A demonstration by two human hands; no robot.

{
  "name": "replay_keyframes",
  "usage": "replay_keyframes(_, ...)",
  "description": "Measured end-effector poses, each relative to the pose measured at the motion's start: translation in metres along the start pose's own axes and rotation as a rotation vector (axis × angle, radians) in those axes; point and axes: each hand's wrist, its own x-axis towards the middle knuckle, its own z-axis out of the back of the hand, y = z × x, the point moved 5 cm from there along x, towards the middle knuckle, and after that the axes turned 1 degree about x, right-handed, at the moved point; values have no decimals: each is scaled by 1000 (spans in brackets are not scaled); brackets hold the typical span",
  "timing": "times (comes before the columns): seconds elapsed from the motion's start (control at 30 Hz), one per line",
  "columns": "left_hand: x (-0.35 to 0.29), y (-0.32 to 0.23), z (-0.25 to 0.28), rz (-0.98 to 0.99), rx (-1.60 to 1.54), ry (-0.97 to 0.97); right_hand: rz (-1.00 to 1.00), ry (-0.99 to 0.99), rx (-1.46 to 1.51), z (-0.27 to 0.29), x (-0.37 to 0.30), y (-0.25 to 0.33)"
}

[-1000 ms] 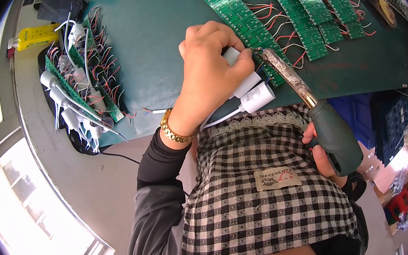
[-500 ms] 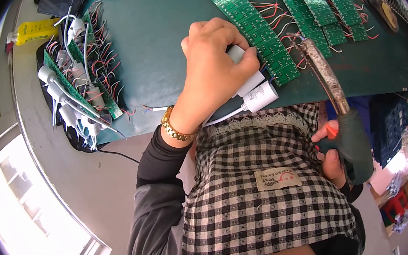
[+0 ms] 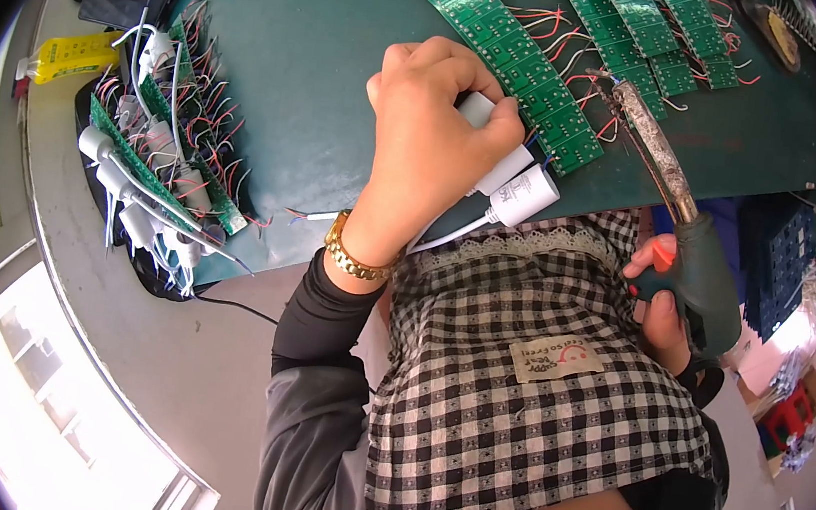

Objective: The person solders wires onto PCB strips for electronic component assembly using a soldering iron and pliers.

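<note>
The left hand [image 3: 430, 122] pinched a white cylinder [image 3: 477, 109] while the right hand [image 3: 663, 322] gripped a soldering gun [image 3: 704, 259], which could scorch the green circuit strip [image 3: 521, 56] if it drifted.

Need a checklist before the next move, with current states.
1. Left hand on the white cylinder: ok, its end shows between thumb and fingers.
2. Soldering gun held: ok, right hand is around the green handle.
3. Tip away from left fingers: ok, they appear apart.
4. Tip clear of the red and white wires: cannot tell, they overlap in view.
5. Blue wires joined to the nearest circuit-board strip: cannot tell, too small.
6. Tip heat: cannot tell.
</note>
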Motion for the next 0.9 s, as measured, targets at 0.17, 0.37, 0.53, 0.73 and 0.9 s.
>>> replay_keyframes(0.17, 2, -1, -1, -23, -4, 0, 43, -15, 54, 8, -2, -11)
replay_keyframes(0.37, 11, -6, 4, -87, 42, 115, 78, 70, 34, 4, 3, -4)
replay_keyframes(0.53, 41, -10, 14, -145, 105, 259, 75, 121, 85, -2, 10, 1)
replay_keyframes(0.73, 25, -11, 21, -297, 47, 149, 90, 115, 85, 2, 5, -7)
replay_keyframes(0.9, -19, -22, 30, -168, 200, 210, 147, 53, 50, 11, 4, -11)
